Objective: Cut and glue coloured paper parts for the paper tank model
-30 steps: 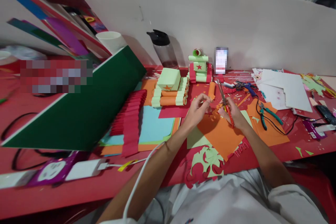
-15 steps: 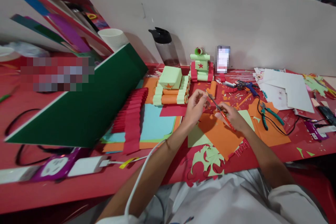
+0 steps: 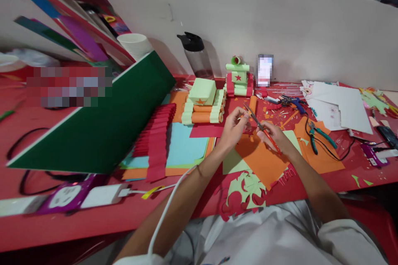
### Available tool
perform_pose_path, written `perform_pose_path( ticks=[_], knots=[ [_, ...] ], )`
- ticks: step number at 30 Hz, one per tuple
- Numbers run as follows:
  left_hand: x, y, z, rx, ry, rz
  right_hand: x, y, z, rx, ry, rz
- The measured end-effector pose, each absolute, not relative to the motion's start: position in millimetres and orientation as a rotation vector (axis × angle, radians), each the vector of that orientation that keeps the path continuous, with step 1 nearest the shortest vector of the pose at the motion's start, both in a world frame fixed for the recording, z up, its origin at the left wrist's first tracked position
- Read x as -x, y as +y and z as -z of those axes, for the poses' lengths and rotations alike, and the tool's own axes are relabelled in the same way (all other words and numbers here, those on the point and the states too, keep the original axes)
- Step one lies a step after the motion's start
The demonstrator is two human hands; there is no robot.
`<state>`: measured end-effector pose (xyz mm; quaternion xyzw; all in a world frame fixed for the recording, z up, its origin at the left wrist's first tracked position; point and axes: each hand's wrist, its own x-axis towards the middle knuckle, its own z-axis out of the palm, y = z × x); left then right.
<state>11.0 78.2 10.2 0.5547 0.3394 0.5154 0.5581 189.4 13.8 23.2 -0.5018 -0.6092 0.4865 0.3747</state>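
Observation:
My right hand (image 3: 273,134) is closed around red-handled scissors (image 3: 273,142), their blades pointing up and to the left. The blade tips reach the fingers of my left hand (image 3: 235,126), which is closed in a pinch. Whatever sits between those fingertips is too small to make out. Beneath both hands lies an orange paper sheet (image 3: 264,165) on top of pale green paper (image 3: 231,161). Just behind the blades stands an orange paper roll (image 3: 253,103). To the left is a model of orange and green paper rolls (image 3: 203,107) with a pale green box on it.
A green board (image 3: 93,128) leans at the left, beside pleated red paper (image 3: 157,140). A bottle (image 3: 197,56), a green and red paper model (image 3: 239,76) and a phone (image 3: 265,69) stand along the wall. Pliers (image 3: 321,134), a glue gun (image 3: 295,103) and scraps lie at right.
The scissors have shifted slightly right and down, and their blades look a little further apart. My left hand has edged right, still pinched.

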Motion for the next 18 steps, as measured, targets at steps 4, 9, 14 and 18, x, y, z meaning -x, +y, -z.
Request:
perform_pose_path(
  ticks=[4, 9, 14, 18],
  knots=[
    [-10.7, 79.2, -7.7, -1.319, 0.800, -1.213, -189.5, 13.7, -23.5, 1.281, -1.547, -1.257],
    [-10.6, 80.0, -6.6, -1.324, 0.795, -1.223, -190.1, 13.8, -21.9, 1.274, -1.540, -1.271],
    [-10.9, 79.7, -7.6, -1.325, 0.774, -1.224, -190.4, 14.0, -21.8, 1.272, -1.533, -1.282],
    [-11.0, 80.2, -7.9, -1.320, 0.758, -1.233, -190.2, 13.7, -23.8, 1.288, -1.533, -1.279]
  ],
)
